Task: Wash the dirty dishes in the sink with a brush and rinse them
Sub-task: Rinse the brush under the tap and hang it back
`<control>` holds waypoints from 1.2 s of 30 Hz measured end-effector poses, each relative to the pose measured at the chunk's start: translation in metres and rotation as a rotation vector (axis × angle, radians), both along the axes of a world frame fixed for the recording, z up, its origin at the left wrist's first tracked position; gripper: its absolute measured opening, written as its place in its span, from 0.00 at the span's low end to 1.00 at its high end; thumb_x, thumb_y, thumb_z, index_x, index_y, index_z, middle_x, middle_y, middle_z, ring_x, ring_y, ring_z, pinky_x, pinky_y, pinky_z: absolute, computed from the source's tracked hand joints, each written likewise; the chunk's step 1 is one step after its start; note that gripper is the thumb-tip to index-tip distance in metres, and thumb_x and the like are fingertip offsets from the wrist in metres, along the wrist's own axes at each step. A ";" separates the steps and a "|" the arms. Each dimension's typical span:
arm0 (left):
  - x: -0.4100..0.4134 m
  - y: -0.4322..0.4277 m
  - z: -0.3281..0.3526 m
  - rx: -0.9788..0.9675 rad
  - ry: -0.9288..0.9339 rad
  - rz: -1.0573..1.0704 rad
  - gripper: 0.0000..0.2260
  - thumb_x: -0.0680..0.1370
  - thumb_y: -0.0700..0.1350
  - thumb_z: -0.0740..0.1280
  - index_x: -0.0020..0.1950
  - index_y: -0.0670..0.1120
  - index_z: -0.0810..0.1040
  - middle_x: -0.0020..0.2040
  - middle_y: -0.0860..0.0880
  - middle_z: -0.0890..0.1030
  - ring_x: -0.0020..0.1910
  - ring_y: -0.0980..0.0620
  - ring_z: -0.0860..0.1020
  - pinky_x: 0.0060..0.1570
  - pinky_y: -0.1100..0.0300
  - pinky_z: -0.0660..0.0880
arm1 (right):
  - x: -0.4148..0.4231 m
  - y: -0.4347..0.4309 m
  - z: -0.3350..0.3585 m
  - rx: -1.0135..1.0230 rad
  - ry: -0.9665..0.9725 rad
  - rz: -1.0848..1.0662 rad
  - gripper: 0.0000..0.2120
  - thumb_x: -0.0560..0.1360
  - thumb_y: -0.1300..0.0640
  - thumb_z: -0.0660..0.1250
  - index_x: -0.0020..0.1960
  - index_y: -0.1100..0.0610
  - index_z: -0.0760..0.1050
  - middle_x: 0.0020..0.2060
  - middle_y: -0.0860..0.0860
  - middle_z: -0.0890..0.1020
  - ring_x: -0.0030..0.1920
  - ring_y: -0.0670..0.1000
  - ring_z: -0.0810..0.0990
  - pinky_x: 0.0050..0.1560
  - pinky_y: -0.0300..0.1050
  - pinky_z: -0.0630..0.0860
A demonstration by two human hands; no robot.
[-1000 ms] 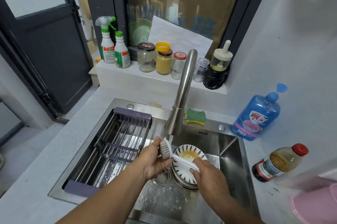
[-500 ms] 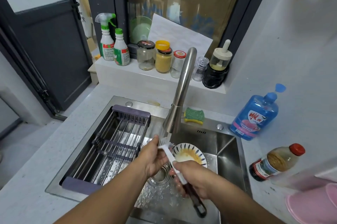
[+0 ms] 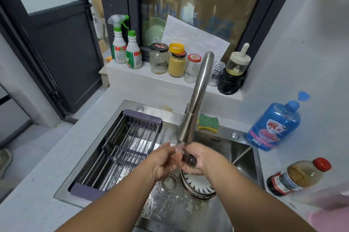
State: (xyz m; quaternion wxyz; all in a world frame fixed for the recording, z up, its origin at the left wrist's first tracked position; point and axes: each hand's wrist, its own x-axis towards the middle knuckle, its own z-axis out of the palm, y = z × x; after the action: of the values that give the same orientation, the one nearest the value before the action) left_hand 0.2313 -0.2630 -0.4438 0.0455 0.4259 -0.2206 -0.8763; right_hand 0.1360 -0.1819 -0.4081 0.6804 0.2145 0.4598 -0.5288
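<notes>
My right hand [image 3: 203, 159] grips the brush by its dark handle [image 3: 189, 159], holding it just under the spout of the steel faucet [image 3: 194, 103], where water runs. My left hand [image 3: 162, 160] is curled round the white brush head, which is blurred by the water and mostly hidden by my fingers. Below my hands, a stack of white plates with a dark leaf pattern [image 3: 198, 187] sits in the steel sink [image 3: 239, 156] beside the drain [image 3: 170, 182].
A purple-ended wire drying rack [image 3: 122, 152] spans the sink's left half. A green and yellow sponge [image 3: 207, 122] lies behind the faucet. On the right counter stand a blue detergent bottle [image 3: 273, 127], a red-capped oil bottle [image 3: 298, 175] and a pink container [image 3: 330, 216]. Jars and spray bottles line the windowsill.
Both hands lifted the brush off the plates and up under the faucet. The handle has swung round and its end now points at me.
</notes>
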 end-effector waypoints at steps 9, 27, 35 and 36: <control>-0.015 0.001 -0.011 0.071 -0.111 0.087 0.05 0.85 0.35 0.58 0.57 0.34 0.70 0.35 0.34 0.80 0.28 0.45 0.79 0.19 0.54 0.77 | -0.014 0.024 0.027 0.093 0.263 0.454 0.11 0.81 0.55 0.66 0.48 0.64 0.77 0.34 0.55 0.80 0.25 0.47 0.79 0.25 0.35 0.78; -0.006 0.024 -0.028 0.179 -0.070 0.168 0.08 0.85 0.37 0.59 0.53 0.33 0.75 0.35 0.35 0.84 0.36 0.43 0.84 0.35 0.44 0.82 | 0.025 0.032 0.005 0.058 1.435 0.441 0.08 0.73 0.48 0.71 0.46 0.52 0.80 0.35 0.49 0.85 0.35 0.51 0.85 0.40 0.56 0.84; -0.018 0.028 -0.014 0.200 -0.004 0.173 0.05 0.81 0.31 0.64 0.48 0.30 0.78 0.35 0.35 0.83 0.36 0.44 0.83 0.35 0.48 0.82 | 0.009 0.057 0.021 0.004 1.449 0.297 0.03 0.75 0.57 0.73 0.47 0.50 0.81 0.37 0.50 0.85 0.32 0.48 0.85 0.31 0.40 0.80; -0.018 0.027 -0.015 0.213 -0.020 0.179 0.05 0.80 0.30 0.64 0.52 0.29 0.78 0.40 0.34 0.83 0.40 0.43 0.83 0.37 0.49 0.82 | 0.003 0.067 0.024 0.007 1.431 0.306 0.04 0.75 0.57 0.74 0.47 0.50 0.81 0.37 0.52 0.85 0.33 0.50 0.86 0.33 0.42 0.80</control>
State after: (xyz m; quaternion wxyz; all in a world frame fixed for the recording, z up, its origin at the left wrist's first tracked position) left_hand 0.2137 -0.2357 -0.4588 0.0760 0.4552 -0.0880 -0.8828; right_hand 0.1388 -0.1150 -0.3844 0.2788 -0.2480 0.8183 -0.4373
